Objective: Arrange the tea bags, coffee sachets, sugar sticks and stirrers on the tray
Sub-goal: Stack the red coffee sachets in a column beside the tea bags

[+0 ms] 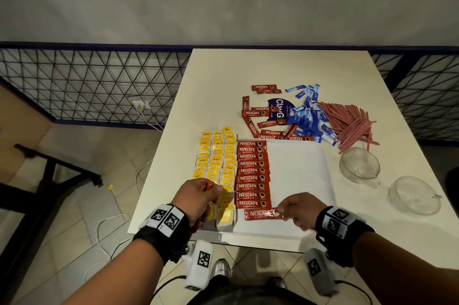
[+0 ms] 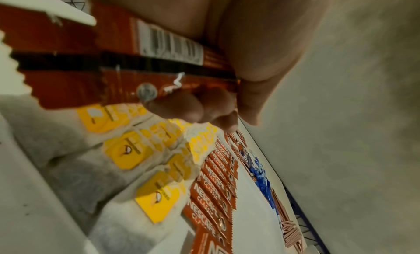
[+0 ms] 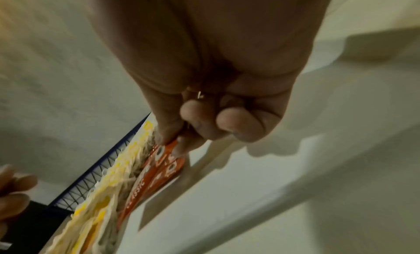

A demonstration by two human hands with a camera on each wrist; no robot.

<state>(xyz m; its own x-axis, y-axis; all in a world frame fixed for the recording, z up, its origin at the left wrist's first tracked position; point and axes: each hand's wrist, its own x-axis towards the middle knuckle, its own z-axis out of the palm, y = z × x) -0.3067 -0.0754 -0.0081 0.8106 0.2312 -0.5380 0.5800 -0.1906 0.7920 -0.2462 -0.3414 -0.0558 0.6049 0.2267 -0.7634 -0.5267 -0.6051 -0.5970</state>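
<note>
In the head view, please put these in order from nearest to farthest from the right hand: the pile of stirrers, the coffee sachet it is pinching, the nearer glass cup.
From the right hand:
1. The coffee sachet, pinched at its right end, at the near end of the red column on the tray.
2. The nearer glass cup, to the right on the table.
3. The pile of stirrers, far right, beyond the tray.

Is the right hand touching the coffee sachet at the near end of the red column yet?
Touching. In the right wrist view the right hand pinches the coffee sachet between thumb and fingertip at its end.
</note>
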